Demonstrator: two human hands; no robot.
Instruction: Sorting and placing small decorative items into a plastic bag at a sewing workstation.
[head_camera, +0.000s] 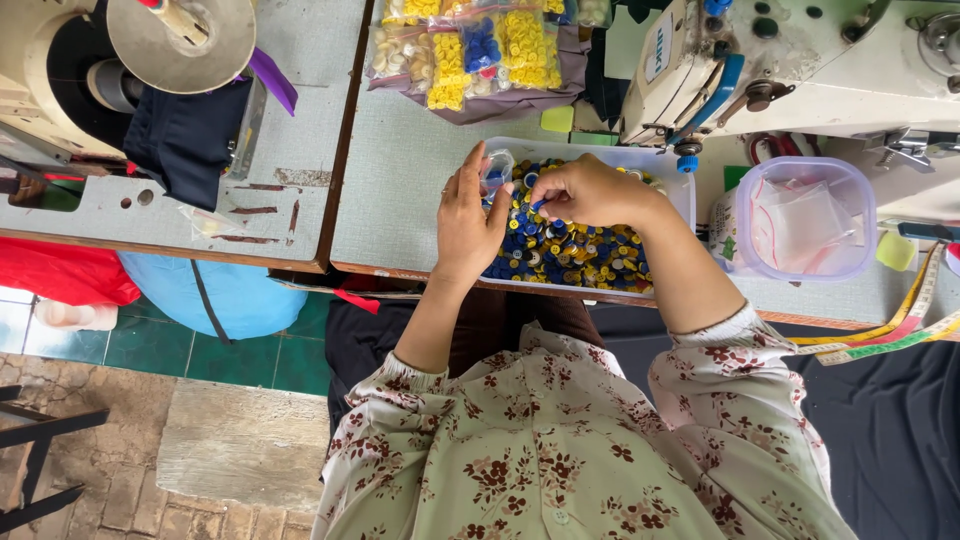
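A: Where's the small clear bag (497, 168)?
B: Over the button tray's (683, 192) 10 o'clock corner, pinched in the left hand (468, 222), thumb & fingers closed on its edge.

A: Right hand (590, 190)?
B: At 3 o'clock of the bag, just beside it. Fingertips curled narrow on a blue button (537, 205), right above the heap.

A: Tray contents?
B: Blue, yellow, dark buttons (570, 250), mixed. Tray sits on the grey table (400, 180), near its front edge.

A: Around it?
B: 12 o'clock: packets of sorted buttons (480, 50), yellow, blue, cream. 2 o'clock: sewing machine (800, 60). 3 o'clock: clear tub (800, 220) w/ plastic bags inside. Past that, tape measure (900, 330) hanging off the edge at approx 4 o'clock. 9 o'clock, well apart: second table w/ dark cloth (190, 135).
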